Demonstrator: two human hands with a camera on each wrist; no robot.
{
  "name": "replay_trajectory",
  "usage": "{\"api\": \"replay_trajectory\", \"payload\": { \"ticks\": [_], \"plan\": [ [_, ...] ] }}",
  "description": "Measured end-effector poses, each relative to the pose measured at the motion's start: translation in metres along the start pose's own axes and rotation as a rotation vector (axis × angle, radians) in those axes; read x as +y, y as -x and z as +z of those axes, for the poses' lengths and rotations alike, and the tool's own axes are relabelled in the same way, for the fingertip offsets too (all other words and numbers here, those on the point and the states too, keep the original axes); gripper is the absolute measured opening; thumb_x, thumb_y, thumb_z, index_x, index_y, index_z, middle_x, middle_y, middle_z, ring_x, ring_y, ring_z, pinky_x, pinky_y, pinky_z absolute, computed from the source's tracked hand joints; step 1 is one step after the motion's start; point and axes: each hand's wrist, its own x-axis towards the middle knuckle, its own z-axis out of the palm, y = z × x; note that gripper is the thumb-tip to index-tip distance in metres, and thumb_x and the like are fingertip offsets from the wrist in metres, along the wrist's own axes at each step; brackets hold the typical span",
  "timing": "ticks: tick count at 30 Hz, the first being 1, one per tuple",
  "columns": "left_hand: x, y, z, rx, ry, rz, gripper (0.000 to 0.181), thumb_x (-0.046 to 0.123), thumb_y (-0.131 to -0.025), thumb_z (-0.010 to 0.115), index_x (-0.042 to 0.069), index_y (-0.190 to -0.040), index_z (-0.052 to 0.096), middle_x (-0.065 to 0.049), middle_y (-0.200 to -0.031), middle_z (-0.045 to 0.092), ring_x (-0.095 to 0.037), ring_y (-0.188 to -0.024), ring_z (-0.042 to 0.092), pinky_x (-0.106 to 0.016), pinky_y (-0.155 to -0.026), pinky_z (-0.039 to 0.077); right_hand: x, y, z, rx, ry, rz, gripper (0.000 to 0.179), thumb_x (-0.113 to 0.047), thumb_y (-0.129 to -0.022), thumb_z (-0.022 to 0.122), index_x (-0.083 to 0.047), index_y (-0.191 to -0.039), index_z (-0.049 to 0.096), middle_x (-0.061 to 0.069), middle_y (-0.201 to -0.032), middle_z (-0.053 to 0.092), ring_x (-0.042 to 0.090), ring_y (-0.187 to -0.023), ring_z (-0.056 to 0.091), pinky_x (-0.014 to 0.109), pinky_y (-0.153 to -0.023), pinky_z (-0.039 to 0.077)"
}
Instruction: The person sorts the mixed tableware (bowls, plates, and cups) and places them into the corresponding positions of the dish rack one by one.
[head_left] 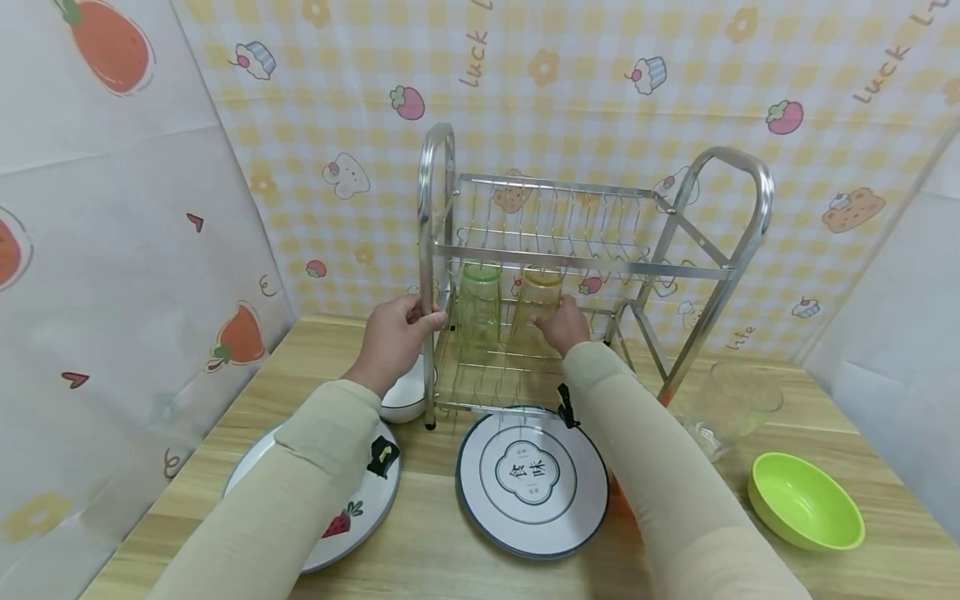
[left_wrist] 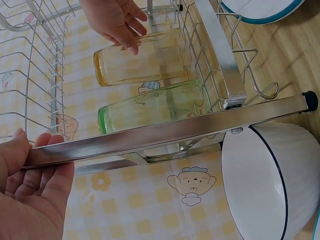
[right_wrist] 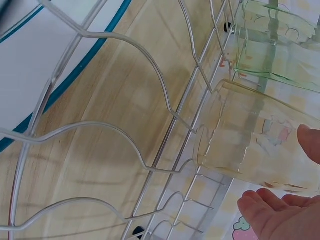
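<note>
While the left hand steadies one post of a two-tier dish rack, the right hand is set at a yellow drinking glass on the lower tier. Two coloured glasses occupy that tier: the yellow one and, just to its left in the head view, a green drinking glass. Each stands on end, long axis near vertical and roughly parallel to its neighbour's; which end is the mouth cannot be told. The left grip is narrow, thumb and fingers closed on the rack's left upright. The right grip is wide, thumb on one side of the yellow glass and loosely extended fingers on the other; whether the skin meets the wall cannot be told.

Two plates are visible on the wooden surface: a strawberry-patterned plate at left and a plate with Chinese characters before the rack. Two bowls are visible, both opening upward: a white bowl beside the rack's left post, and a bright green bowl at far right, its bare inner wall exposed. Clear glassware, its number uncertain, lies behind the green bowl.
</note>
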Motion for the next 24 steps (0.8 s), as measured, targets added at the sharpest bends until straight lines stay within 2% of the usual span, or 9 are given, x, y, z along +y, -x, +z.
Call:
{"api": "replay_trajectory", "payload": {
  "ticks": [6, 9, 16, 24],
  "plan": [
    [0.000, 0.001, 0.000, -0.014, -0.005, -0.004, 0.022, 0.023, -0.097, 0.060, 0.003, -0.102, 0.065, -0.016, -0.099, 0.067, -0.025, -0.095, 0.056, -0.038, -0.081, 0.044, 0.001, 0.004, -0.006, -0.009, 0.024, -0.005, 0.079, -0.030, -0.097, 0.060, 0.000, -0.152, 0.012, 0.024, -0.153, 0.027, 0.040, -0.138, 0.031, 0.050, -0.110, 0.032],
    [-0.001, 0.002, 0.000, -0.019, -0.003, -0.009, 0.022, 0.024, -0.097, 0.059, 0.003, -0.102, 0.065, -0.017, -0.101, 0.066, -0.025, -0.096, 0.056, -0.038, -0.082, 0.044, 0.003, 0.004, -0.010, -0.014, 0.031, -0.013, 0.080, -0.031, -0.096, 0.060, -0.001, -0.153, 0.012, 0.024, -0.153, 0.029, 0.040, -0.137, 0.033, 0.051, -0.108, 0.034],
    [-0.001, 0.001, 0.000, -0.002, -0.005, -0.016, 0.022, 0.024, -0.097, 0.060, 0.003, -0.102, 0.065, -0.015, -0.100, 0.067, -0.025, -0.095, 0.055, -0.036, -0.079, 0.042, 0.004, 0.011, -0.019, -0.021, 0.080, -0.073, 0.080, -0.030, -0.095, 0.060, 0.003, -0.151, 0.014, 0.025, -0.153, 0.027, 0.041, -0.137, 0.033, 0.051, -0.109, 0.032],
    [0.000, 0.001, 0.002, 0.005, 0.028, -0.014, 0.024, 0.021, -0.097, 0.060, 0.001, -0.109, 0.066, -0.016, -0.105, 0.068, -0.027, -0.103, 0.057, -0.040, -0.086, 0.044, 0.002, 0.028, -0.031, -0.016, 0.103, -0.154, 0.073, -0.029, -0.095, 0.061, 0.004, -0.148, 0.024, 0.023, -0.151, 0.033, 0.040, -0.133, 0.039, 0.051, -0.107, 0.036]
  ]
}}
